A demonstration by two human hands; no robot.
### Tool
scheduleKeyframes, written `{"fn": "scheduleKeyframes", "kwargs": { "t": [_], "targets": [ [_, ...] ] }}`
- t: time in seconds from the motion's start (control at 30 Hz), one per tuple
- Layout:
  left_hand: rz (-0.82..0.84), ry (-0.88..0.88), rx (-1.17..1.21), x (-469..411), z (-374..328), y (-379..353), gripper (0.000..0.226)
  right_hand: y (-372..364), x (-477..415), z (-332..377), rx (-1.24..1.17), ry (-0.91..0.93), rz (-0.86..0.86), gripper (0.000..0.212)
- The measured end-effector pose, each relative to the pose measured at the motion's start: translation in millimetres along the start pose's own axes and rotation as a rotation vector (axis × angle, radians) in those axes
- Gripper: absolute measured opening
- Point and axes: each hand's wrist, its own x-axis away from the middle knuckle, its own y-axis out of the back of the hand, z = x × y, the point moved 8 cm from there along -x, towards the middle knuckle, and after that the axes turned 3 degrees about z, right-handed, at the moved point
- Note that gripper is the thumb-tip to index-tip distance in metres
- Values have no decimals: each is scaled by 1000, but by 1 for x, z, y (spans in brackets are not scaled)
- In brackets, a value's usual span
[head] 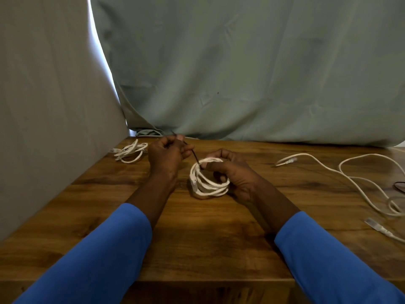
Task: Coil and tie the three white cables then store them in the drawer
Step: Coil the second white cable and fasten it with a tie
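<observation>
— Table (219, 227) of brown wood, with cloth (241, 73) hung behind it. Where do the three cables lie?

— Biggest first. The loose cable (350, 177) sprawls along the right edge, not coiled, with one end near the front. The coil (208, 183) being worked on stands near the middle of the table, its lower loops on the wood. A smaller bundle (131, 151) lies in the far left corner; whether it is tied I cannot tell. No drawer shows.

— And the hands?

— The right hand (236, 174) is curled round the far side of the coil, thumb pressed on the top loops. The left hand (167, 155) is closed and pinches a thin dark tie (192, 153). The tie runs taut from the left fingers down to the coil, meeting it just by the right thumb.

— So the step is binding this coil. How should it be done well?

— As I judge it, the right hand should squeeze the loops into one bunch so none springs free, with the thumb pinning the tie where it crosses. The left hand should draw along the tie's own line and wrap close round every loop, including the one with the plug (194, 183). Snug is enough, since hard pulling would kink the cable. If the right hand slackens, the stiff loops may fan out and the tie would catch only some.
</observation>
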Motion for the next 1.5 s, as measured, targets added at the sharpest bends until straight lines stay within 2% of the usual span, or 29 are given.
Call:
{"fn": "scheduleKeyframes", "kwargs": {
  "t": [0.1, 0.3, 0.43, 0.6, 0.73, 0.9, 1.07, 1.2, 1.27, 1.33, 1.43, 1.5],
  "targets": [
    [-70, 9, 54, -9, -2, 12, 4, -2, 2, -6, -1, -44, 25, 18],
    [-51, -19, -9, -6, -4, 10, 9, -2, 4, -7, 37, -60, 43, 17],
    [-43, -33, 24, -2, -8, 9, 5, -10, 6, -2, 14, -41, 99, 13],
    [18, -50, 77, 4, -17, 1, 8, -14, 7, -4, -62, -88, 160, 37],
    [8, -17, 154, 4, -20, 0, 10, -20, 9, 0, -96, -90, 249, 18],
    [15, 17, 160, 3, -17, 0, 9, -25, 12, 2, -68, -80, 284, 21],
    [-10, -1, 142, 2, -16, 3, 9, -24, 11, 3, -85, -79, 284, 8],
    [-61, -15, 196, -6, -15, 13, 7, -27, 10, -1, -126, -67, 307, 30],
    [-80, -6, 254, -7, -15, 17, 4, -24, 7, -3, -114, -57, 256, 35],
    [-50, -10, 286, -2, -21, 13, 2, -15, 4, -3, -77, -30, 147, 31],
    [97, -8, 288, 11, -34, -4, 5, -4, 1, 0, -38, 19, 1, 22],
    [238, -24, 198, 22, -38, -19, 8, 4, 0, 4, -12, 61, -101, 20]
  ]
}}
